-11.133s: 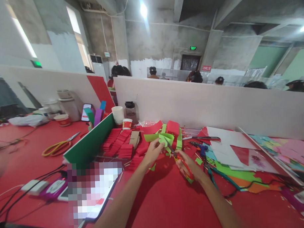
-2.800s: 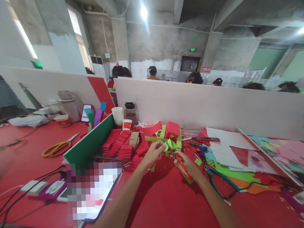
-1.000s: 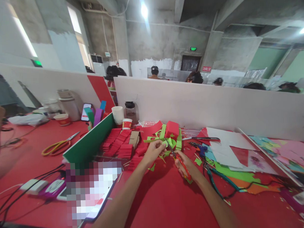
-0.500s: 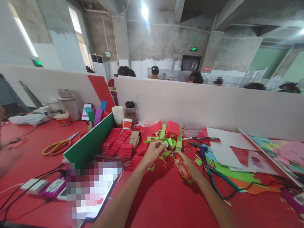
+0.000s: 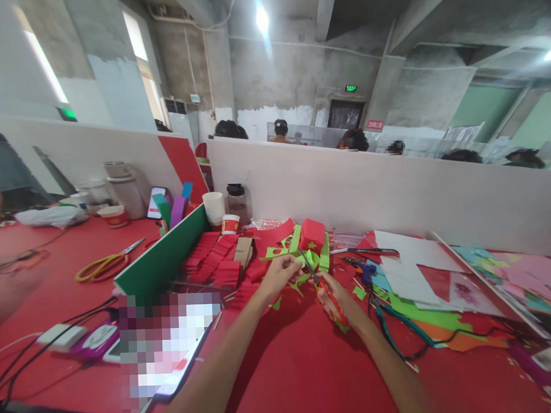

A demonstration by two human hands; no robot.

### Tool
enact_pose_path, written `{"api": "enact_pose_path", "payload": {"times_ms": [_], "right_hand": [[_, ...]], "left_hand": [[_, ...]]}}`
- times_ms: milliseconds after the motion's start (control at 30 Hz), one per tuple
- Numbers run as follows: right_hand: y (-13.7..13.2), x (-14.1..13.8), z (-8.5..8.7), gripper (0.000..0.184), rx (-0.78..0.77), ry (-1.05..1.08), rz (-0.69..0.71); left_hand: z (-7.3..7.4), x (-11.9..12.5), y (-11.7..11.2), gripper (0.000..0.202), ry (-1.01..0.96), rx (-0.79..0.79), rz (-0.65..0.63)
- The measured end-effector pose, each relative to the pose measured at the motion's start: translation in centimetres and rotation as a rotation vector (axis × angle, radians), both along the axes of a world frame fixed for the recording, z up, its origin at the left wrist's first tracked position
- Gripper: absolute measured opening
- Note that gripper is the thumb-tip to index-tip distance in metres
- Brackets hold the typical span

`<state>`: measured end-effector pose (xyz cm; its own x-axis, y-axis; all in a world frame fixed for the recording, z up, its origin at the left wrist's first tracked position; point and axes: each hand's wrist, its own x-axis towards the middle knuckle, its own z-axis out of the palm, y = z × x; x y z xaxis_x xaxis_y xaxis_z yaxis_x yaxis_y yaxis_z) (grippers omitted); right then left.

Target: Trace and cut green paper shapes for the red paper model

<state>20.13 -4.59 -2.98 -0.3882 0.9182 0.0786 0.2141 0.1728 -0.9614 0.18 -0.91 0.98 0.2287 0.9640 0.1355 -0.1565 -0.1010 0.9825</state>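
Note:
My right hand (image 5: pixel 329 298) grips a pair of scissors (image 5: pixel 335 307) with red-orange handles, the blades pointing up and left toward my left hand (image 5: pixel 280 274). The fingertips of my left hand are pinched together at a small piece of green paper (image 5: pixel 303 267), close beside the blades. Green paper scraps (image 5: pixel 299 285) lie under and around both hands. Behind them are cut green strips (image 5: pixel 296 237) and a red paper box (image 5: pixel 312 232) with a small green star on it. Folded red paper pieces (image 5: pixel 227 273) lie in rows left of my left hand.
A green divider (image 5: pixel 166 249) stands at left, with a lit phone (image 5: pixel 181 360) before it. Yellow-handled scissors (image 5: pixel 103 267) lie beyond. A glue gun (image 5: pixel 367 271), teal-handled pliers (image 5: pixel 403 322) and paper sheets (image 5: pixel 408 256) are on the right. A white partition (image 5: pixel 347 192) closes the back.
Both hands and the scissors stay almost where they were. At the far left, another person's hand has shifted slightly.

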Motion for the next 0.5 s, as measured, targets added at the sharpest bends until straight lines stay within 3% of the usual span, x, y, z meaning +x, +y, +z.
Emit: {"api": "enact_pose_path", "payload": {"times_ms": [500], "right_hand": [[-0.4, -0.2, 1.0, 0.045, 0.039, -0.073, -0.025]], "left_hand": [[-0.1, 0.0, 0.1, 0.039, 0.009, 0.000, 0.001]]}}
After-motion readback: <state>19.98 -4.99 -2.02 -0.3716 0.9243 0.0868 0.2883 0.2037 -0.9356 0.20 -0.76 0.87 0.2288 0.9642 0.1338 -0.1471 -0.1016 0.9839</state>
